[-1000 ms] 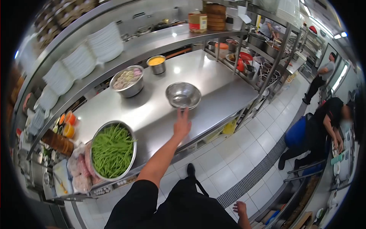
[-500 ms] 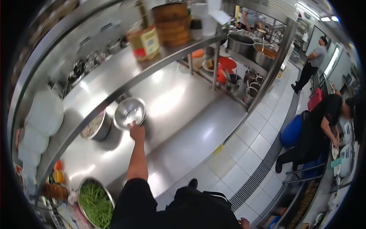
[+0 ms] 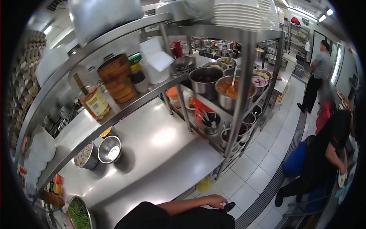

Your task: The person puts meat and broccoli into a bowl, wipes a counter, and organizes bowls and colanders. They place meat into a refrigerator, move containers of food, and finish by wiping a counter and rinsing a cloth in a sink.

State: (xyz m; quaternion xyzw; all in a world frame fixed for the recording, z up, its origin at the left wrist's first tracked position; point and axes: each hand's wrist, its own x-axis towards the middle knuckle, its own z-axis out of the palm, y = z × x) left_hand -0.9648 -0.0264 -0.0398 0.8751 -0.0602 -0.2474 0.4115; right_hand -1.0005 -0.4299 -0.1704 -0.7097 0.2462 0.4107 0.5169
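My left hand (image 3: 215,201) is low in front of my body, over the floor, with its arm stretched across from the dark sleeve (image 3: 146,214). Its fingers hang loosely bent, and I see nothing held in them. Just past them shows a dark rounded thing (image 3: 229,207), probably the tip of a shoe. My right hand is out of view. A shiny steel bowl (image 3: 109,149) stands on the steel worktop (image 3: 152,152), apart from my hand. Beside it is a steel pot (image 3: 86,156) of pale chopped food, with a container of yellow food (image 3: 109,132) behind.
A metal overshelf (image 3: 126,114) carries a bottle (image 3: 95,105) and bamboo steamers (image 3: 116,78). Pots of sauce (image 3: 233,93) fill the side rack. Green vegetables (image 3: 79,215) sit lower left. A co-worker (image 3: 316,160) bends over the right counter; another person (image 3: 320,72) stands behind.
My left hand has let go of the steel bowl and swung right, down beside my body. The view has turned rightward. My right hand has gone out of view.
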